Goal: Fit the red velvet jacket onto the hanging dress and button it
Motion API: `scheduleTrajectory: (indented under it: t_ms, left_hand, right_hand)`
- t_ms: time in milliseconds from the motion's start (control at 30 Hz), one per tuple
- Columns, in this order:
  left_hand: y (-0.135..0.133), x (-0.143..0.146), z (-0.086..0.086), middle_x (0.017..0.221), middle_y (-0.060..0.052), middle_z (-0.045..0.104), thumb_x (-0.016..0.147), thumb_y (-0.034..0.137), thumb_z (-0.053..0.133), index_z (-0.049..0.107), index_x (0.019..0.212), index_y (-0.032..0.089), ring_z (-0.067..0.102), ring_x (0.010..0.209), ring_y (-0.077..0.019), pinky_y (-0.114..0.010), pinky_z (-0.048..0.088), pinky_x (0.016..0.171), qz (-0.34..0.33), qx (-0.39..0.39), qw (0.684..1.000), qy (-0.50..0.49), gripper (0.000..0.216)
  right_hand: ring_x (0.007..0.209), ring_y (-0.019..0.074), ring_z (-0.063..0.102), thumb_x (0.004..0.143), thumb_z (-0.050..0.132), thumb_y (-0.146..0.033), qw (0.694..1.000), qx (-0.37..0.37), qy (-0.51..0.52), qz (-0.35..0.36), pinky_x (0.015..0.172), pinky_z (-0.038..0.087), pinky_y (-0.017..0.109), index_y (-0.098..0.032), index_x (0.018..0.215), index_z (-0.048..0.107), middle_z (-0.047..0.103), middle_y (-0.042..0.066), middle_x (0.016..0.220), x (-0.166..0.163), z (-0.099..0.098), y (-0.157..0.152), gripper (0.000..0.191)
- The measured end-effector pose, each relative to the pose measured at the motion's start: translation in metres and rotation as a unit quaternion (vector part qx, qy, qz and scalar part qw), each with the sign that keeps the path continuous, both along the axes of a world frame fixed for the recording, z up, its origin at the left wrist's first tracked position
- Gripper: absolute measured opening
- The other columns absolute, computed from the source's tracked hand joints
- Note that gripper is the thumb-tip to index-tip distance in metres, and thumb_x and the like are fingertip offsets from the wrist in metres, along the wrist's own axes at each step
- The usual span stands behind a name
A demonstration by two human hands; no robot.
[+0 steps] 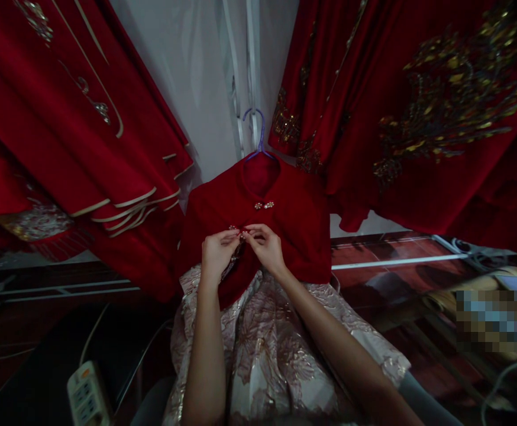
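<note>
In the middle of the frame a short red jacket (285, 225) hung on a purple hanger (258, 139), draped over a pale brocade dress (267, 349) that spread toward the bottom edge. Both hands met at the jacket's front opening, just below centre. The left hand (216, 251) had its fingers pinched shut on the left edge of the cloth, and the right hand (265, 245) pinched the opposite edge, their fingertips almost touching over a small pearl clasp (234, 228). That clasp lay directly between the two sets of fingers, neither hand plainly nearer. Straight above them, toward the collar, sat a second pearl clasp (264, 205), already closed, so the opening ran up and down the frame. Other red embroidered gowns (418, 118) hung at the upper left and upper right, and a power strip (85, 393) lay at the lower left.
</note>
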State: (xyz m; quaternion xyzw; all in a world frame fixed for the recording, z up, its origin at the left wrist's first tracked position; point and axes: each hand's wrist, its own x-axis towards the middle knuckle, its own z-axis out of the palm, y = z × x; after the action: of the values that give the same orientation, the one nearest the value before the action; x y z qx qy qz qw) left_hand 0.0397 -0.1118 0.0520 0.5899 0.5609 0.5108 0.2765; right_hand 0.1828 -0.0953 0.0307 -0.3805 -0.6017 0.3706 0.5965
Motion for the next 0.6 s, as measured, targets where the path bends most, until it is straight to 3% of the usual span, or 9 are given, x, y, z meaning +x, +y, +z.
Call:
scheduleTrajectory:
  t_ms: [333, 500, 600]
  left_hand:
    - [0.002, -0.004, -0.002, 0.085, -0.007, 0.073, 0.070, 0.029, 0.068, 0.069, 0.084, 0.014, 0.069, 0.078, -0.0168, -0.030, 0.055, 0.079, -0.002, 0.029, 1.000, -0.002, 0.020]
    - [0.005, -0.015, -0.007, 0.088, -0.008, 0.071, 0.074, 0.027, 0.063, 0.066, 0.086, 0.014, 0.068, 0.081, -0.0161, -0.030, 0.053, 0.081, -0.020, 0.029, 0.999, 0.006, 0.018]
    - [0.003, -0.019, -0.012, 0.088, -0.008, 0.072, 0.076, 0.023, 0.058, 0.067, 0.084, 0.015, 0.067, 0.080, -0.0162, -0.028, 0.052, 0.080, -0.036, -0.033, 0.996, 0.075, 0.015]
  right_hand:
    - [0.076, 0.0109, 0.061, 0.083, 0.060, -0.032, 0.999, 0.038, -0.027, -0.022, 0.065, 0.055, 0.020, -0.018, 0.089, 0.064, 0.061, 0.004, 0.089, -0.006, 0.002, 0.002, 0.016]
    - [0.080, 0.0120, 0.065, 0.082, 0.059, -0.026, 0.994, -0.008, -0.094, 0.059, 0.068, 0.055, 0.022, -0.019, 0.098, 0.061, 0.067, 0.003, 0.089, 0.015, 0.014, 0.000, 0.017]
    - [0.082, 0.0125, 0.067, 0.084, 0.056, -0.024, 0.979, -0.022, -0.175, 0.098, 0.070, 0.054, 0.023, -0.018, 0.096, 0.063, 0.070, 0.003, 0.089, 0.044, 0.018, -0.008, 0.015]
